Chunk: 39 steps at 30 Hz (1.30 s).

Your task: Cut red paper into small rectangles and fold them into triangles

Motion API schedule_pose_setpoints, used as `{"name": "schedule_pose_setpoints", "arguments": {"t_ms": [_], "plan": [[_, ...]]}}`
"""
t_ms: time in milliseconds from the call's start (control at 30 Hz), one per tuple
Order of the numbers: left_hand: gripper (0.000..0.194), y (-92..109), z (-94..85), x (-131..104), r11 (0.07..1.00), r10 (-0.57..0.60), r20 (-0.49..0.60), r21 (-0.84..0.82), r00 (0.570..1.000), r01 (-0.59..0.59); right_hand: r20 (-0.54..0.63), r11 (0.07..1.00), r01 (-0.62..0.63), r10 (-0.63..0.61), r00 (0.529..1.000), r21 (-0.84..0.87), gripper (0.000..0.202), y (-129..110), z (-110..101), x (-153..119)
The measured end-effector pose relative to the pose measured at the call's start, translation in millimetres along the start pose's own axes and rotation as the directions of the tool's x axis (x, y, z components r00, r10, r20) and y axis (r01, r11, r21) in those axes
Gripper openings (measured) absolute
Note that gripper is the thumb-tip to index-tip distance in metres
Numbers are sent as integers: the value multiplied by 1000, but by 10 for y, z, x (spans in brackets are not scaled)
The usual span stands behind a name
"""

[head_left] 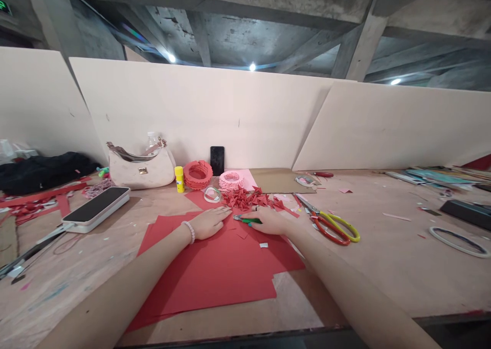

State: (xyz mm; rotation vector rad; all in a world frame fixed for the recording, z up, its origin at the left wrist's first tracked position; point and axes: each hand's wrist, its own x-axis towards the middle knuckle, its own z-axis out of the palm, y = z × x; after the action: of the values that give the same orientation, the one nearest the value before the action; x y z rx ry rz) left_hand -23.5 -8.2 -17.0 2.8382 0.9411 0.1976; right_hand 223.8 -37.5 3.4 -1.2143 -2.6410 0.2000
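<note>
Sheets of red paper [215, 272] lie stacked on the table before me. My left hand [209, 222], with a beaded bracelet at the wrist, rests flat on the paper, fingers stretched out. Closed around a green craft knife [250, 220], my right hand [270, 221] lies on the paper's right part; the knife's metal tip points left towards my left fingers. Just beyond both hands is a heap of small folded red paper pieces [245, 199]. A small cut red piece [242, 233] and a white scrap [263, 245] lie on the sheets.
Scissors with red and yellow handles [335, 226] lie to the right. Behind the heap are red paper rings [198, 175], a pink ring [231, 180], a glue stick [179, 179] and a black phone [217, 160]. A white handbag [141, 172] and a power bank [97, 210] sit left.
</note>
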Motion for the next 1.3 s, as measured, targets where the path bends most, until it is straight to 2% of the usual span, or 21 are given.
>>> {"name": "schedule_pose_setpoints", "arguments": {"t_ms": [500, 767, 1300], "plan": [[52, -15, 80, 39, 999, -30, -43, 35, 999, 32, -3, 998, -6, 6, 1000, -70, 42, 16, 12, 12], [51, -8, 87, 38, 999, -30, -71, 30, 997, 32, -14, 988, -46, 44, 999, -150, 39, -66, 37, 28], [57, 19, 72, 41, 997, -54, -48, 44, 997, 57, -34, 977, -99, 95, 995, -189, 37, -141, 23, 48]]}}
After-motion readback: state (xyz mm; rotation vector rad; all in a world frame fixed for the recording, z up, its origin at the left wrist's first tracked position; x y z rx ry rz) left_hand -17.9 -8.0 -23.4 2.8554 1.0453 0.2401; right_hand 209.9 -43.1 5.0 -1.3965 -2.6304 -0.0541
